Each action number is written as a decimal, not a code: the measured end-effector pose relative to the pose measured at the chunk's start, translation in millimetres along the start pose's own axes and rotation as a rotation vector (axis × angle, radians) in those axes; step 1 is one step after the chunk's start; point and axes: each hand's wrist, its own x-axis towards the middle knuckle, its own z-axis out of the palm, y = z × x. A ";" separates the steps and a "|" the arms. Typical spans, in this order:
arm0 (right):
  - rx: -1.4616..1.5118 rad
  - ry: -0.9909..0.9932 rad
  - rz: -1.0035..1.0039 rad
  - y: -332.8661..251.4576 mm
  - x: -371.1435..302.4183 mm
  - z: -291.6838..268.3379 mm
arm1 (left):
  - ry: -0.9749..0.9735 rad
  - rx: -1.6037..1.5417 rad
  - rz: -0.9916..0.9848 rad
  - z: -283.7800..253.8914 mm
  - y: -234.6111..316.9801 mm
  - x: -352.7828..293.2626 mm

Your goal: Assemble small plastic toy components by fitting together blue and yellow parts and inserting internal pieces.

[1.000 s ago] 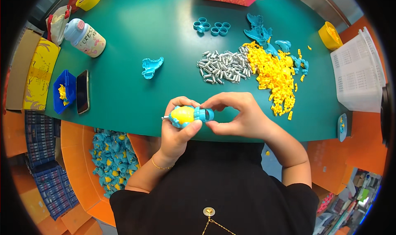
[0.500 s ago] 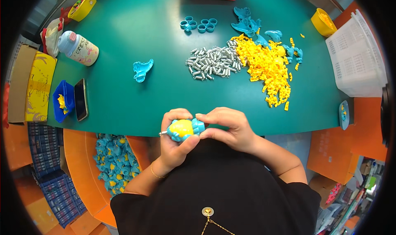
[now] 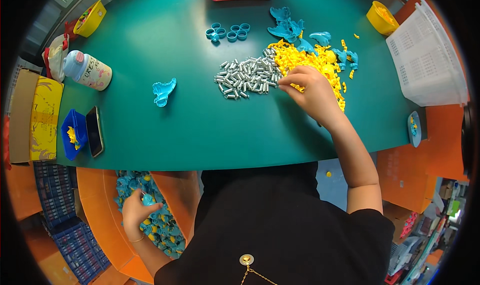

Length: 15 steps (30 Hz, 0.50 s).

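My left hand (image 3: 136, 210) is down over the orange box at the lower left, thumb and fingers spread. A teal toy figure (image 3: 148, 200) with a bit of metal shows between them, apparently loose among the others. In the box lies a heap of teal-and-yellow toy figures (image 3: 167, 230). Over the table, my right hand (image 3: 310, 92) has its fingertips pinched together where the pile of small silver metal cylinders (image 3: 245, 77) meets the heap of small yellow plastic parts (image 3: 292, 57). Whatever the pinch holds is too small to make out. Part of the yellow heap is hidden behind this hand.
Teal rings (image 3: 237, 32) and teal shell pieces (image 3: 287, 27) lie farther back. One teal shell (image 3: 163, 92) sits left of centre. A bottle (image 3: 90, 70), phone (image 3: 94, 132) and blue tray (image 3: 72, 145) line the left; a white basket (image 3: 425, 60) stands right.
My hands have parted. The left went down to the box with the teal-and-yellow figure both hands were on; the right reached forward to the metal and yellow piles.
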 end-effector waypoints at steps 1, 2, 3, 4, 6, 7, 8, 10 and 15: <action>0.011 -0.031 0.012 1.8 4.2 3.3 | -0.018 0.193 -0.067 10.4 -8.6 3.2; 0.011 -0.029 0.014 3.1 6.1 7.1 | -0.017 0.195 -0.065 15.3 -14.8 6.1; -0.040 -0.040 0.003 3.6 7.9 10.8 | 0.023 0.140 -0.041 18.9 -20.1 8.0; -0.088 -0.054 -0.016 3.0 11.5 13.7 | 0.066 0.082 -0.025 17.7 -19.0 5.8; -0.103 -0.074 -0.010 1.0 15.6 16.9 | 0.130 0.037 -0.018 -1.8 0.0 -2.2; -0.120 -0.094 0.009 0.2 17.0 19.8 | 0.189 0.001 -0.002 -19.4 18.8 -7.8; -0.117 -0.098 -0.006 -0.3 15.7 19.4 | 0.259 -0.169 0.185 -37.1 41.2 -12.4; -0.150 -0.030 -0.013 1.7 10.5 20.5 | 0.409 -0.372 0.501 -60.8 78.3 -12.0; 0.023 0.035 0.071 -8.1 -7.9 3.9 | 0.913 -0.166 0.891 -88.2 158.9 50.7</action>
